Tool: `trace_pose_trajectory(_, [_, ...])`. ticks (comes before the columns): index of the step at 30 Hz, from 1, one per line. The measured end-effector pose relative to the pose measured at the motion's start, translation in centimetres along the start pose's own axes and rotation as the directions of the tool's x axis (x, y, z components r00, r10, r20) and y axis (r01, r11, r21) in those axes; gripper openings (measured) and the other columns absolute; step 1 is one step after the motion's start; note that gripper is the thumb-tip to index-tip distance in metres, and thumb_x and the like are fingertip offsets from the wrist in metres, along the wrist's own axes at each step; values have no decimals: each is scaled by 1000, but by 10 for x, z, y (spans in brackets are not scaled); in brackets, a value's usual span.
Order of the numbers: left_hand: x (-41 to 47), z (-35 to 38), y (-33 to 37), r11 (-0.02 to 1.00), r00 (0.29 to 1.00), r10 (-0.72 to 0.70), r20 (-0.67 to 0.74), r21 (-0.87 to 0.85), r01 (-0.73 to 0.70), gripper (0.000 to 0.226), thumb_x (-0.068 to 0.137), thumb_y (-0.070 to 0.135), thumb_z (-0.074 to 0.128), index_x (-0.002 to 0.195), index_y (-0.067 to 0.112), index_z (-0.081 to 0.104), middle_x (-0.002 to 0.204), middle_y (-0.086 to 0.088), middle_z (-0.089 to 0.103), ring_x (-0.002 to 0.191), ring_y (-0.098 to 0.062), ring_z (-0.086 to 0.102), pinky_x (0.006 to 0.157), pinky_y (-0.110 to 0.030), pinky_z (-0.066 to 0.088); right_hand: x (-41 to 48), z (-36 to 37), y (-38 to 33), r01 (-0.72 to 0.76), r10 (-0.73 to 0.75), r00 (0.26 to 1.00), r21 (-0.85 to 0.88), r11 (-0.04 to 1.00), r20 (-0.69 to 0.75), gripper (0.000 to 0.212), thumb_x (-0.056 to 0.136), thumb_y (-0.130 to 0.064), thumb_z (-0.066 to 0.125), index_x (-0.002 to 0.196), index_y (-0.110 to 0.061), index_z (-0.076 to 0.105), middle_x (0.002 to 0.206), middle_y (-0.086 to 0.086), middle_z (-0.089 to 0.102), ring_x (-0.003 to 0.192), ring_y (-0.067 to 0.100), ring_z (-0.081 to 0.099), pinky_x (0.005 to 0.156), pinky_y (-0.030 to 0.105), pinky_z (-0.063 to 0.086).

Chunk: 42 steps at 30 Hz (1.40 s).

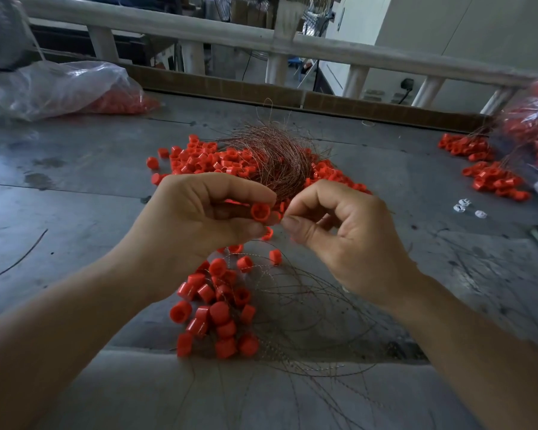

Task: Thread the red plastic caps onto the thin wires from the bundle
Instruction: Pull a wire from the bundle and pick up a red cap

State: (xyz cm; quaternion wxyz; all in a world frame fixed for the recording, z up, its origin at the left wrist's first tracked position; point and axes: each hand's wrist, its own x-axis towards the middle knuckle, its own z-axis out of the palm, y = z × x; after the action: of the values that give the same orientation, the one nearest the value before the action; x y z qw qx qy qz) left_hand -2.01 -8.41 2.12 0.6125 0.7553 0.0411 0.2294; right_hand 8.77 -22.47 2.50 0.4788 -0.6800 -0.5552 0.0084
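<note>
table (75, 212) strewn with loose caps (205, 159), wire bundle (280, 156) behind; left hand (199, 218) pinches cap (259, 211), right hand (345, 231) pinches wire (281, 221).

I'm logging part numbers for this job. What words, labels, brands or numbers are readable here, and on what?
None can be read.
Red cap held by the left hand: no marking shows.
Clear plastic bag of caps: no label shows.
Small white pieces on the table: too small to read.
</note>
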Motion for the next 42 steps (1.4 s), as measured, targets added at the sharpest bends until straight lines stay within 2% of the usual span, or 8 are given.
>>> trace_pose_trajectory(7, [-1, 0, 3, 998, 1000, -21, 12, -64, 22, 42, 46, 28, 71, 89, 27, 73, 84, 0, 74, 81, -15, 70, 70, -17, 54, 0, -5, -1, -13, 13, 1000, -8, 1000, -27, 12, 79, -15, 62, 71, -23, 58, 64, -17, 56, 62, 3, 55, 54, 14, 42])
trace_pose_trajectory(12, [-1, -2, 4, 980, 998, -31, 63, -196, 43, 38, 61, 11, 61, 94, 25, 71, 93, 0, 73, 90, -15, 69, 74, -16, 52, 1, -8, -1, -48, 48, 997, 6, 999, -55, 14, 79, -17, 61, 70, -27, 56, 62, -14, 56, 58, 1, 51, 52, 11, 38])
trace_pose_trajectory(16, [0, 0, 3, 980, 997, -29, 75, -194, 43, 35, 66, 7, 66, 95, 25, 71, 94, 0, 73, 91, -15, 69, 74, -16, 52, 0, -8, -1, -50, 50, 997, 1, 999, -55, 15, 78, -17, 61, 69, -28, 56, 62, -15, 54, 58, 0, 51, 52, 10, 38])
trace_pose_trajectory(21, [-2, -4, 4, 983, 997, -34, 66, -179, 45, 36, 59, 15, 62, 91, 28, 73, 93, 2, 73, 91, -14, 69, 75, -17, 52, 1, -8, -1, -65, 65, 997, 10, 998, -51, 13, 78, -18, 61, 69, -28, 57, 61, -16, 54, 58, -1, 51, 53, 10, 38])
trace_pose_trajectory(28, [0, -3, 5, 936, 993, -66, 95, -340, 94, 31, 54, 2, 70, 82, 15, 75, 84, -4, 74, 80, -14, 70, 67, -18, 54, 0, -8, -1, -93, 95, 994, 45, 995, -45, 13, 78, -17, 59, 69, -26, 60, 59, -22, 56, 53, -2, 50, 51, 9, 36])
trace_pose_trajectory(38, [-2, -2, 0, 904, 975, -28, 219, -412, 118, 22, 59, 12, 70, 80, 18, 75, 85, -7, 73, 78, -14, 70, 64, -17, 54, 0, -6, -1, -150, 145, 988, 91, 984, 61, 17, 80, -7, 67, 72, -21, 64, 59, -9, 62, 53, 8, 55, 49, 20, 44])
trace_pose_trajectory(40, [-2, -2, -2, 943, 973, -25, 228, -317, 99, 28, 57, 33, 80, 84, 26, 74, 89, -2, 73, 82, -11, 69, 67, -17, 53, 0, -2, 0, -149, 142, 986, 89, 985, 83, 17, 79, -6, 67, 74, -21, 64, 63, -2, 64, 56, 17, 58, 51, 27, 48])
trace_pose_trajectory(42, [-1, -3, -4, 960, 973, -40, 226, -261, 100, 40, 51, 49, 82, 86, 32, 73, 92, 3, 73, 85, -9, 69, 69, -16, 53, 0, -1, 2, -151, 145, 986, 75, 986, 83, 14, 79, -9, 67, 74, -22, 64, 63, -3, 64, 56, 13, 59, 52, 25, 49])
